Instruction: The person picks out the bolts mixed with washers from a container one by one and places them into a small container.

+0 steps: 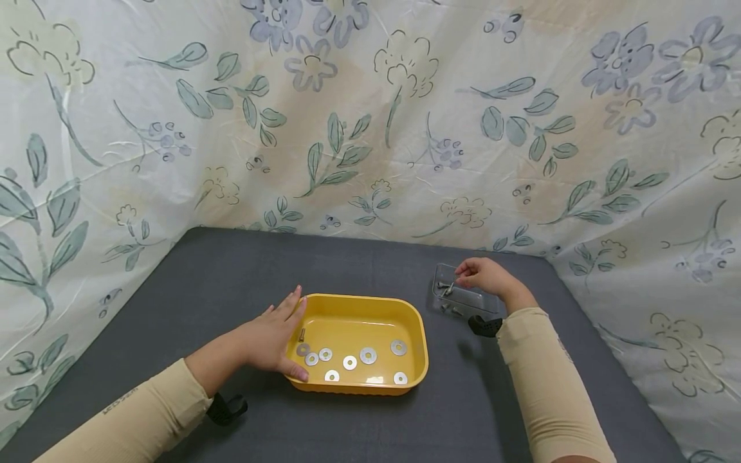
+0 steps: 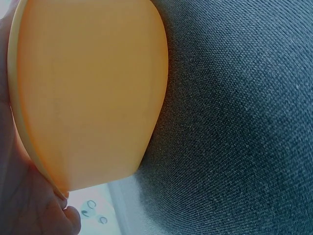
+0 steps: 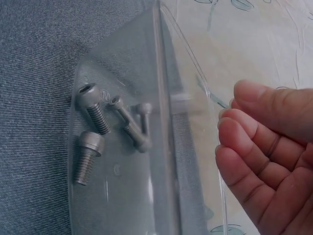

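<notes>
Flat against the near-left wall of the yellow tray rests my left hand, fingers straight; washers lie inside. Rightward, my right hand hovers loosely curled, holding nothing, over the clear tray of socket screws.

On the table, near the middle: tray, holding washers in a loose row toward its near side and one screw by its left wall. Against the tray's left wall: left hand, thumb at the near corner, fingers along the rim. Right of the tray and further back, apart from it: clear box, holding bolts lying on its floor. Over the clear box's far left corner: right hand. Behind and to both sides of the table: cloth backdrop.
</notes>
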The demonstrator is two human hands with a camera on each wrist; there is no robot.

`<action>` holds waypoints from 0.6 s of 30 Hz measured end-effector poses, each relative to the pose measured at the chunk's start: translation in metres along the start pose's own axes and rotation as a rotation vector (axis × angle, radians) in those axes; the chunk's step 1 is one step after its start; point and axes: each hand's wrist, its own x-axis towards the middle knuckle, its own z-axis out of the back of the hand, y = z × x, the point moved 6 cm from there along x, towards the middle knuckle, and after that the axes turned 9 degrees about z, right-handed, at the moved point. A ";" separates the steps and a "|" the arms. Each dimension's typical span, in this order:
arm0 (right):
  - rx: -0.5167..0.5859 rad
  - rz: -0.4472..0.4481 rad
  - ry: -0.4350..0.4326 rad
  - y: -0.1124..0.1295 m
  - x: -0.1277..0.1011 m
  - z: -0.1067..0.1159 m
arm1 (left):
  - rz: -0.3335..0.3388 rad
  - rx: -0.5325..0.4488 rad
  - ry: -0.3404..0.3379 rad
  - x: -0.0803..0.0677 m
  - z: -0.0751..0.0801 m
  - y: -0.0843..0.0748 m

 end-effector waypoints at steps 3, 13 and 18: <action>-0.003 -0.006 -0.011 0.002 0.000 0.002 | 0.000 -0.002 0.000 0.000 0.000 0.000; -0.022 0.022 -0.007 0.014 0.004 0.002 | -0.001 0.004 -0.010 -0.001 -0.001 -0.001; -0.032 0.091 0.004 0.034 0.006 -0.001 | -0.006 -0.001 -0.010 0.000 -0.001 0.000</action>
